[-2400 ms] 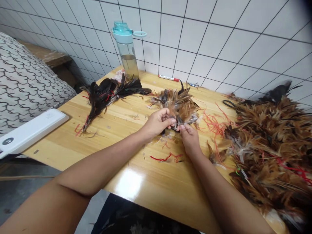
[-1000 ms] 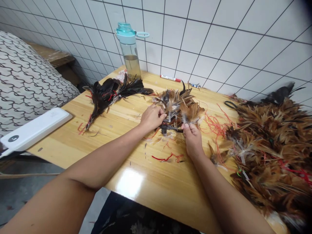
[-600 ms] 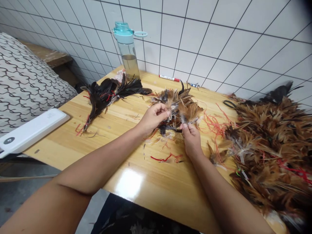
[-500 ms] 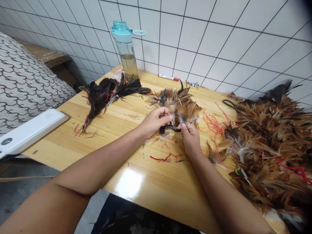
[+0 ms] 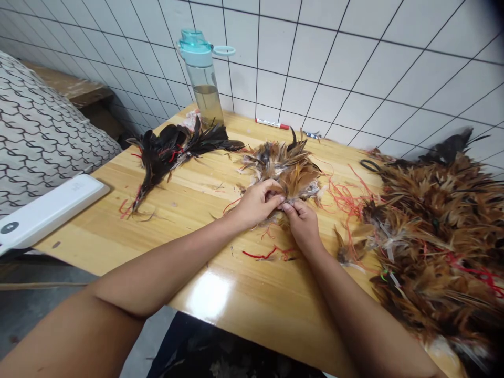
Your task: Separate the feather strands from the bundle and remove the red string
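Observation:
My left hand [image 5: 260, 203] and my right hand [image 5: 303, 223] meet near the middle of the table, fingertips almost touching. Both are closed in a pinch at the lower, quill end of a small fan of brown feathers [image 5: 300, 180]. The fan points up and away from me. Behind it lies a loose heap of mixed brown and grey feathers [image 5: 270, 156]. My fingers cover the exact spot they grip. Just below them on the wood is a piece of red string [image 5: 264, 256].
A large pile of brown feathers [image 5: 437, 220] covers the right side, beside tangled red strings [image 5: 346, 197]. Black feathers [image 5: 161, 152] lie left. At the back stand a water bottle [image 5: 207, 84] and a red-and-white marker [image 5: 271, 124]. A white device [image 5: 59, 205] sits at the left edge.
My hands have come together: the left moved right and slightly down, the right a little left. The brown feather fan has shifted slightly left with them.

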Tool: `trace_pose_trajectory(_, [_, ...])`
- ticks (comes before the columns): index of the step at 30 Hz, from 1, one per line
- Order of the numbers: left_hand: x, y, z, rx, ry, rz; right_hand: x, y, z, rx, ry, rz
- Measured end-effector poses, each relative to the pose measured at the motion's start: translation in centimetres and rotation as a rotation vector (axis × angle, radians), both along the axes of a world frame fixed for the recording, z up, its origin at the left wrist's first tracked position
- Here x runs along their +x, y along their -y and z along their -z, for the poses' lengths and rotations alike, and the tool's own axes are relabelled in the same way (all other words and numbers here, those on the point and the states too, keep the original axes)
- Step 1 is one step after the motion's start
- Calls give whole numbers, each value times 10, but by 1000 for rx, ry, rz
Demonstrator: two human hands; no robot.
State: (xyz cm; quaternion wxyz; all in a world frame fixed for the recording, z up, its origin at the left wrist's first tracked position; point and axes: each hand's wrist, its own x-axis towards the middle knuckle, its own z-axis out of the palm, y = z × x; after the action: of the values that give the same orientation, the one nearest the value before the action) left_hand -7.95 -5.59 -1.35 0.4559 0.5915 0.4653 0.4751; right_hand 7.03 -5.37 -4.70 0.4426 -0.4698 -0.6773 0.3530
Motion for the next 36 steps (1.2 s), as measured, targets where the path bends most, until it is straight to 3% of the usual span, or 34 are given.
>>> trace_pose_trajectory(4, [-1, 2, 0, 23, -69, 9, 0, 0, 0, 6, -5, -8])
trace_pose_trajectory(11, [-1, 0, -1, -216, 146, 108, 0, 1, -3, 32, 8, -19])
trace_pose_trajectory(16, [-3, 1, -5, -251, 162, 192, 1, 0, -3, 49, 86, -53])
trace_pose_trajectory(28, [-1, 0, 5, -208, 124, 128, 0, 2, -1, 86, 110, -103])
trace_pose_trajectory(36, [0, -1, 0, -257, 312, 54, 1, 2, -9, -21, -24, -136])
